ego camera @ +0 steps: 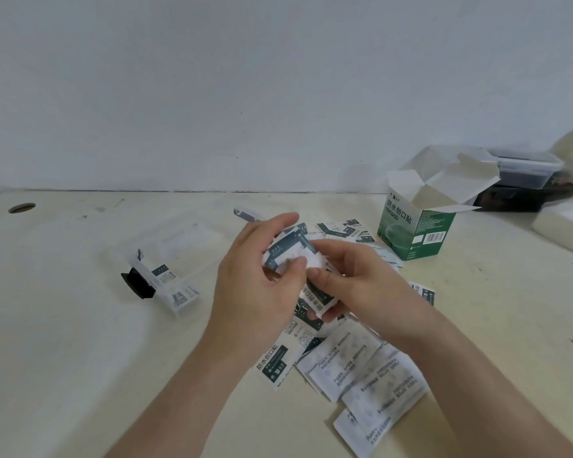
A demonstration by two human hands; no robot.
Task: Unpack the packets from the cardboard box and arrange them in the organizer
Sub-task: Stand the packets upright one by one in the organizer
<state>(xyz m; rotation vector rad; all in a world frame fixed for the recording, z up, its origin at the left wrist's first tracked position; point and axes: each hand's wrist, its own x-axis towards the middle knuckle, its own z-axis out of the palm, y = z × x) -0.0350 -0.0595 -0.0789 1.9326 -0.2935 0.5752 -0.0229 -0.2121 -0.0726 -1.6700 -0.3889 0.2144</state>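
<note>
Evidently squaring a stack for filing, left hand (255, 279) and right hand (358, 285) curl fingers (278, 223) round packets (290, 247) at centre; others lie strewn lower centre, box (414, 231) open at right, organizer (167, 284) at left on the bench (63, 342).

Paper packets (361, 361), clear plastic organizer (176, 285), matt table (80, 342)

White-and-green packets (344, 361) lie scattered flat in the near middle, and a small bunch is held up just above them. The green cardboard box (394, 226) stands upright at far right, flaps open. The clear organizer (179, 302), at left, holds a few packets.
</note>
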